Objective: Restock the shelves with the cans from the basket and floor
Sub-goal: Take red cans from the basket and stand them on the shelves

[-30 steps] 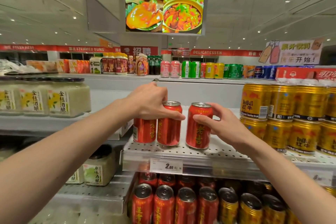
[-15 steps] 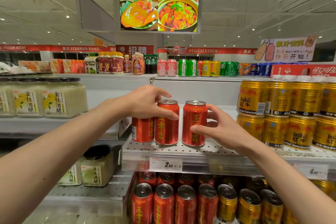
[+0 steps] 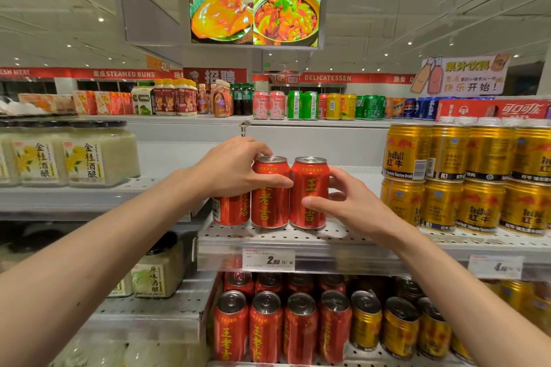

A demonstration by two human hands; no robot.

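Note:
Three red cans with gold characters stand upright in a row on the perforated metal shelf (image 3: 351,240). My left hand (image 3: 235,168) lies over the top of the left can (image 3: 231,211) and grips the middle can (image 3: 269,202), thumb across its front. My right hand (image 3: 346,202) grips the right can (image 3: 310,185) from its right side, thumb on the front. The middle and right cans touch. No basket or floor is in view.
Gold Red Bull cans (image 3: 465,179) are stacked in two layers at the right of the same shelf. Jars of rice wine (image 3: 98,155) stand on the left shelf. More red cans (image 3: 265,325) and gold cans (image 3: 396,328) fill the shelf below. A price tag (image 3: 268,260) hangs on the shelf edge.
My right hand has slid the right can leftward until it touches the middle can. My left hand has stayed on the left and middle cans.

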